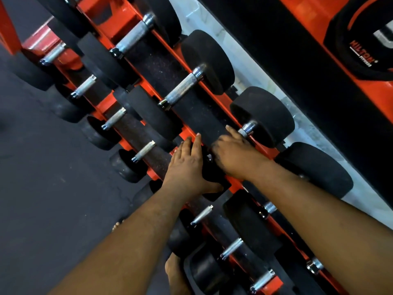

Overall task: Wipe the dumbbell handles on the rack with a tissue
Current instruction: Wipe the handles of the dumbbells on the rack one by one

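A: Gym floor, dark rubber; orange rack (127,15) of black dumbbells. Any text?
B: "HILTON FITNESS" on the black bag (361,39), top right.
A: Hands?
B: Left hand (187,165) flat, fingers straight on a dumbbell head (212,173). Right hand (231,152) covers that dumbbell's handle (247,129); grip can't tell. Tissue not visible.

Single head-worn wide-angle view, looking steeply down and forward onto the orange rack (127,15), tilted so the tiers are running diagonally. Sitting close: both forearms entering from the near edge, dark floor (42,167) filling the left.
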`<state>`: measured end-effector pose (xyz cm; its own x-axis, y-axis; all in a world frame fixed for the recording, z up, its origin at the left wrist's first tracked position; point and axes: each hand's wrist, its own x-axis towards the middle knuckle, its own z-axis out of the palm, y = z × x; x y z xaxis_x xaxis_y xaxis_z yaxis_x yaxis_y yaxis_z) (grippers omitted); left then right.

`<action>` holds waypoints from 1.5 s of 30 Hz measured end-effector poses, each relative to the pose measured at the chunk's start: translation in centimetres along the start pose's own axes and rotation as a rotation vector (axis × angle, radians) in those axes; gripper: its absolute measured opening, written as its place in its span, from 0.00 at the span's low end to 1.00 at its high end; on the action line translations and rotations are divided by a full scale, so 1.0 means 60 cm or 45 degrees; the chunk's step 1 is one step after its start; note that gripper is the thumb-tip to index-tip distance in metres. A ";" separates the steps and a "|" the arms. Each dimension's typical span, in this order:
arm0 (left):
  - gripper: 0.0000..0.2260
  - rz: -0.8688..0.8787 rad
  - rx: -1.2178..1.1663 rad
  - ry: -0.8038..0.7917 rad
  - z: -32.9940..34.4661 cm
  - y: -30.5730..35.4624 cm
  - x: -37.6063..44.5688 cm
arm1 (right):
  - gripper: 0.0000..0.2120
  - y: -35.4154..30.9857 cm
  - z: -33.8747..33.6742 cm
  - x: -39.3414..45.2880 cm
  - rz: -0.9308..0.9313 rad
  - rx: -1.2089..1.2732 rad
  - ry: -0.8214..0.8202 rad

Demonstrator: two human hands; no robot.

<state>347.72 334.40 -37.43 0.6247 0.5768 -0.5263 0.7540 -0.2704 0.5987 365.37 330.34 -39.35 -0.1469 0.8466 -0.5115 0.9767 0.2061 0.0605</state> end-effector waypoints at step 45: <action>0.64 0.000 0.023 0.027 -0.006 0.008 -0.010 | 0.12 -0.058 0.045 -0.106 1.430 2.433 0.697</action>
<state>347.61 334.21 -36.61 0.6202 0.5932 -0.5134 0.7579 -0.2842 0.5873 363.33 322.91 -38.64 0.6917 0.3272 -0.6438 -0.4101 -0.5559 -0.7231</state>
